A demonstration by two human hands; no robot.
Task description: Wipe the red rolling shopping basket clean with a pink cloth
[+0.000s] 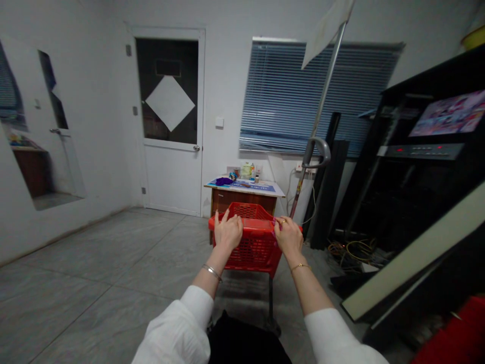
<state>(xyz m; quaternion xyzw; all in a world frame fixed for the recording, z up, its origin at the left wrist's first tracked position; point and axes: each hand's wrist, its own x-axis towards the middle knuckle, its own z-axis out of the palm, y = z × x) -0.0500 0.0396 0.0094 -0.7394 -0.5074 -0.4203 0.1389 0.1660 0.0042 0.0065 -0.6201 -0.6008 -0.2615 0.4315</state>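
Observation:
A red plastic shopping cart (253,258) stands in front of me, its handle bar (257,223) towards me. My left hand (228,231) lies over the left part of the bar, gripping it with some fingers raised a little. Near the bar's right end, my right hand (288,236) is closed around it. Something small and pink-purple shows at the fingers of that hand, too little of it to name. The cart's mesh basket hides most of its front, and I cannot see what is inside.
Beyond the cart is a small desk (261,188) with a purple cloth (224,181) and several bottles. A metal pole (322,101) with a grey handle leans beside it. Cables (352,250), boards and a black rack (424,192) are on the right. A white door (172,177) stands shut.

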